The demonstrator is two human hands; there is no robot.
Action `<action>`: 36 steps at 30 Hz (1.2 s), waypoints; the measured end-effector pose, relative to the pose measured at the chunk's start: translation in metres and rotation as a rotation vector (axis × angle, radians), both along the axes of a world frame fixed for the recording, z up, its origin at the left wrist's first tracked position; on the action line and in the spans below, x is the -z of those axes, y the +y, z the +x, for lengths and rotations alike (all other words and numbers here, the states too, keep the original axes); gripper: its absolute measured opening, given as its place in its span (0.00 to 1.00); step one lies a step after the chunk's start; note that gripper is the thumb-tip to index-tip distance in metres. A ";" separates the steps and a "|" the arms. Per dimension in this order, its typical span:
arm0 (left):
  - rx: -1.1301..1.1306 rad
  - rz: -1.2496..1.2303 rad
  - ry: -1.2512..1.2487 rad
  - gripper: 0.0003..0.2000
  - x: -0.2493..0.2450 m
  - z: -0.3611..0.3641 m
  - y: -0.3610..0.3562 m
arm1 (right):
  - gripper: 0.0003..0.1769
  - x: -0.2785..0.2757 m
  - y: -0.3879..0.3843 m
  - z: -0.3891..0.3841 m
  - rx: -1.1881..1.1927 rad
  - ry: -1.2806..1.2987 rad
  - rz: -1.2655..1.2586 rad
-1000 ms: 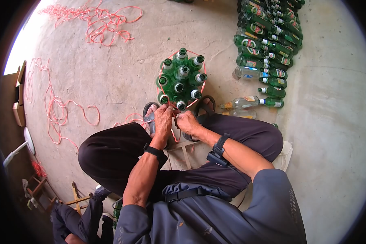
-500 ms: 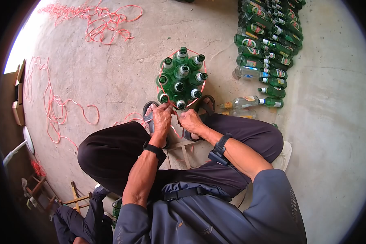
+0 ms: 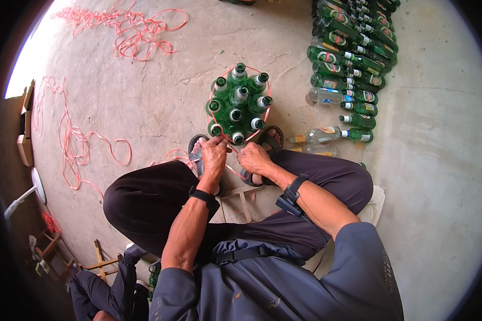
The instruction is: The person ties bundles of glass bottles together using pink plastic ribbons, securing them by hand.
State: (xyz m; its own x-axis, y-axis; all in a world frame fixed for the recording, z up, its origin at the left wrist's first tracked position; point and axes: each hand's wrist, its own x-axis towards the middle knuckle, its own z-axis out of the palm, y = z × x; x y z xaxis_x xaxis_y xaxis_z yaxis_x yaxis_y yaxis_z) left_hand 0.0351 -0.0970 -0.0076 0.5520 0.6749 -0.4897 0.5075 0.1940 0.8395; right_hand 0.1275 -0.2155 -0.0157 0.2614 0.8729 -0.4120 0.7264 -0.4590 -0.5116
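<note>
A cluster of several green glass bottles point(image 3: 235, 114) stands upright on the floor between my feet. Pink and white plastic twine point(image 3: 270, 88) loops around the outside of the cluster. At its near side, my left hand point(image 3: 214, 156) pinches the twine close to the front bottles. My right hand point(image 3: 254, 158), a little apart to the right, is closed on another length of the twine, which runs between the two hands. Part of each grip is hidden behind the fingers.
Rows of bottles lie on their sides point(image 3: 348, 69) at the right, with loose clear bottles point(image 3: 321, 135) nearer my foot. Tangled twine point(image 3: 139, 32) is spread on the floor at the left. Another person's legs point(image 3: 110, 291) are at the lower left, by a wooden frame point(image 3: 99, 259).
My right hand has moved slightly away from my left, and the gap between them is wider, with twine showing across it. The bottles stay in place.
</note>
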 end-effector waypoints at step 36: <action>0.283 0.510 0.021 0.08 0.015 -0.016 0.026 | 0.19 -0.018 0.012 0.042 1.193 1.474 -0.056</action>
